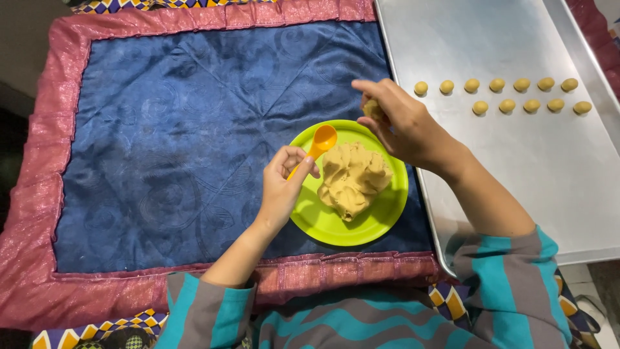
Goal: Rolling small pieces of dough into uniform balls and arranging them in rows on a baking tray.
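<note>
- The left hand [282, 184] is gripping the handle of a small orange spoon [317, 146], fingers curled tight around it, with the spoon's bowl pointing up and away over the near edge of the plate.
- The right hand [400, 123] is pinching a small piece of dough [372, 109] between the thumb and fingertips, the fingers drawn in narrow around it; the hand is hovering above the far rim of the plate, beside the tray's left edge.
- A round lime-green plate [323, 223] is sitting on the cloth between the two hands, and a rough lump of tan dough [352, 179] is lying on it, slightly right of the plate's middle.
- A blue quilted cloth [181, 142] with a pink ruffled border [45, 168] is covering the surface under the plate.
- A bare metal baking tray [516, 168] is lying to the right, its left rim overlapping the cloth's edge.
- Small round dough balls [497, 84] are sitting on the tray in two rows, seven in the farther row and five in the nearer row [531, 106], each ball apart from its neighbours.
- Both forearms are bare, and sleeves [510, 284] striped in teal and grey are showing at the bottom of the view.
- No packages, labels or signs are showing; a patterned fabric with small diamonds [129, 323] is peeking out below the cloth's border.
</note>
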